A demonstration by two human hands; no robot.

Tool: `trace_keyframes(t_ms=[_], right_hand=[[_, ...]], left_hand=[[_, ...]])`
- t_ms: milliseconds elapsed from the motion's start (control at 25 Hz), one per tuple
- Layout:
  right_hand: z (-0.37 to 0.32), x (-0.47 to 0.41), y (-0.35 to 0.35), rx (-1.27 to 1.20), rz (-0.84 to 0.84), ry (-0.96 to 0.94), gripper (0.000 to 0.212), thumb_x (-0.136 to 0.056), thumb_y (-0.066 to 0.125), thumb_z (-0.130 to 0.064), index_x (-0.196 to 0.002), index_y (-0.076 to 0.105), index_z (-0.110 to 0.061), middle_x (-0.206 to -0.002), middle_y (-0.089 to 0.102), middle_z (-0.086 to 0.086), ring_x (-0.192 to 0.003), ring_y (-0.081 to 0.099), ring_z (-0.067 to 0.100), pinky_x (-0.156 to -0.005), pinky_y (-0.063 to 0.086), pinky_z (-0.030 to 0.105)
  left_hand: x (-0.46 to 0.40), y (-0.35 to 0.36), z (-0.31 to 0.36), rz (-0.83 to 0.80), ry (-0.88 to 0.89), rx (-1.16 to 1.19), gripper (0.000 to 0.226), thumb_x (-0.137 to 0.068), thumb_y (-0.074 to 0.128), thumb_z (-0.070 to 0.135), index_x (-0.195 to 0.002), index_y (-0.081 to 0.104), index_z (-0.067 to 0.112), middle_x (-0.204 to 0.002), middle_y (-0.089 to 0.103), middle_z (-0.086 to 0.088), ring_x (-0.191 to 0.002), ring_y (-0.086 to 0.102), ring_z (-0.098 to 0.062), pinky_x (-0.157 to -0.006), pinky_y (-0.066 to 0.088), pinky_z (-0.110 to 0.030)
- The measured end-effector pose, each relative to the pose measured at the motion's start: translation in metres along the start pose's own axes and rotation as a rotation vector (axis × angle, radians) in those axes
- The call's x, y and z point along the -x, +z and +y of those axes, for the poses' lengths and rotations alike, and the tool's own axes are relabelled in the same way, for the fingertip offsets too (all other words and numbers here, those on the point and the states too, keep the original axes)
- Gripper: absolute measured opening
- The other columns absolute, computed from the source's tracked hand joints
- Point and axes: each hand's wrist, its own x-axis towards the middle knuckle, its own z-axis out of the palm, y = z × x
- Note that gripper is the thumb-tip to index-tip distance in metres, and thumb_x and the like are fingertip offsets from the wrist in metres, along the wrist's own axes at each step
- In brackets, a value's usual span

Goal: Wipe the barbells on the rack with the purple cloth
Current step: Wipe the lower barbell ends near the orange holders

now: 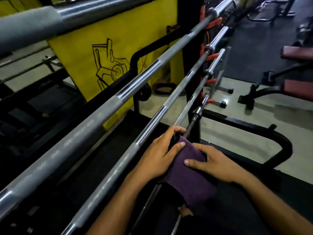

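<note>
Two hands on one purple cloth [184, 168] | draped over thin dark steel barbell [192, 123] (lowest on rack) | left hand [159, 151] curled gripping cloth and bar | right hand [213, 164] clasping cloth

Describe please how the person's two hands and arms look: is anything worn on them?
The left hand and right hand are bare: no gloves, rings, watch or wristbands show. Both forearms are uncovered too, with no sleeve visible up to the frame's bottom edge. Fingernails look short and unpainted.
</note>
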Motion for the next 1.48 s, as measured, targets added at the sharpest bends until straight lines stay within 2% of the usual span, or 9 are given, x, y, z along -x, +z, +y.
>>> trace_keyframes(t_ms=[160, 320, 480, 600, 760, 1000, 1240, 1360, 1480], right_hand=[[0.018, -0.006, -0.028, -0.646, -0.121, 0.164, 0.058, -0.073, 0.087, -0.03, -0.117, 0.067, 0.002, -0.119, 0.069, 0.025, -0.105, 0.069, 0.036, -0.096, 0.054, 0.048], [0.031, -0.022, -0.019, -1.161, -0.158, 0.166, 0.062, -0.06, 0.094, -0.013, -0.117, 0.072, -0.001, -0.119, 0.068, 0.026, -0.103, 0.07, 0.036, -0.09, 0.059, 0.045], [0.033, -0.049, -0.022, -1.261, -0.068, 0.294, 0.043, -0.095, 0.063, -0.019, -0.131, 0.062, 0.003, -0.13, 0.064, 0.024, -0.114, 0.066, 0.033, -0.101, 0.051, 0.043], [0.045, -0.074, -0.041, -1.41, 0.173, 0.38, 0.041, -0.1, 0.056, -0.034, -0.117, 0.069, 0.0, -0.115, 0.073, 0.019, -0.104, 0.071, 0.029, -0.099, 0.048, 0.044], [0.05, -0.161, -0.074, -1.375, 0.501, 0.388, 0.05, -0.096, 0.058, -0.049, -0.127, 0.064, -0.01, -0.122, 0.072, 0.009, -0.108, 0.069, 0.024, -0.089, 0.054, 0.037], [0.011, -0.282, -0.118, -1.259, 0.701, 0.298, 0.059, -0.098, 0.039, -0.066, -0.108, 0.069, -0.016, -0.105, 0.074, 0.006, -0.099, 0.069, 0.024, -0.068, 0.05, 0.029], [0.012, -0.29, -0.095, -1.248, 0.646, 0.272, 0.06, -0.103, 0.032, -0.058, -0.122, 0.071, -0.017, -0.118, 0.073, 0.004, -0.113, 0.067, 0.023, -0.097, 0.053, 0.032], [0.003, -0.266, -0.049, -1.186, 0.646, 0.35, 0.053, -0.103, 0.037, -0.057, -0.113, 0.067, -0.015, -0.097, 0.076, 0.002, -0.096, 0.07, 0.025, -0.07, 0.054, 0.028], [-0.001, -0.246, -0.008, -1.173, 0.611, 0.4, 0.041, -0.104, 0.042, -0.052, -0.111, 0.061, -0.017, -0.095, 0.072, 0.002, -0.08, 0.067, 0.017, -0.064, 0.052, 0.026]], left_hand=[[-0.036, 0.005, 0.012, -0.08, 0.03, 0.093, 0.029, -0.103, 0.053, 0.027, -0.132, 0.051, 0.032, -0.119, 0.06, 0.021, -0.111, 0.059, -0.001, -0.097, 0.046, -0.025], [-0.072, 0.012, 0.014, -0.121, 0.079, -0.025, 0.034, -0.103, 0.052, 0.03, -0.137, 0.05, 0.032, -0.133, 0.058, 0.017, -0.122, 0.053, 0.001, -0.102, 0.044, -0.024], [-0.086, -0.001, -0.011, 0.023, 0.022, -0.257, 0.045, -0.103, 0.051, 0.039, -0.147, 0.041, 0.033, -0.137, 0.053, 0.013, -0.126, 0.048, 0.0, -0.108, 0.04, -0.031], [-0.067, -0.022, -0.039, 0.002, 0.023, -0.52, 0.058, -0.103, 0.04, 0.044, -0.157, 0.025, 0.025, -0.156, 0.035, 0.006, -0.144, 0.032, -0.008, -0.12, 0.028, -0.045], [-0.032, -0.041, -0.064, -0.253, 0.006, -0.691, 0.069, -0.103, 0.034, 0.043, -0.16, 0.004, 0.022, -0.168, -0.004, 0.006, -0.153, -0.005, -0.007, -0.124, 0.018, -0.038], [-0.015, -0.03, -0.071, -0.163, -0.007, -0.777, 0.069, -0.102, 0.048, 0.016, -0.16, 0.012, 0.019, -0.168, 0.005, 0.004, -0.153, -0.003, -0.006, -0.124, 0.016, -0.036], [-0.018, -0.032, -0.07, -0.176, -0.021, -0.723, 0.077, -0.095, 0.047, 0.005, -0.16, 0.009, 0.02, -0.168, 0.003, 0.005, -0.153, -0.005, -0.005, -0.125, 0.011, -0.033], [-0.021, -0.031, -0.072, -0.154, -0.056, -0.729, 0.085, -0.085, 0.046, -0.001, -0.16, 0.008, 0.015, -0.168, -0.004, 0.0, -0.153, -0.009, -0.01, -0.124, 0.008, -0.034], [-0.023, -0.032, -0.073, -0.153, -0.094, -0.72, 0.079, -0.083, 0.026, 0.014, -0.16, 0.009, 0.015, -0.167, -0.006, 0.002, -0.152, -0.012, -0.006, -0.123, 0.001, -0.027]])
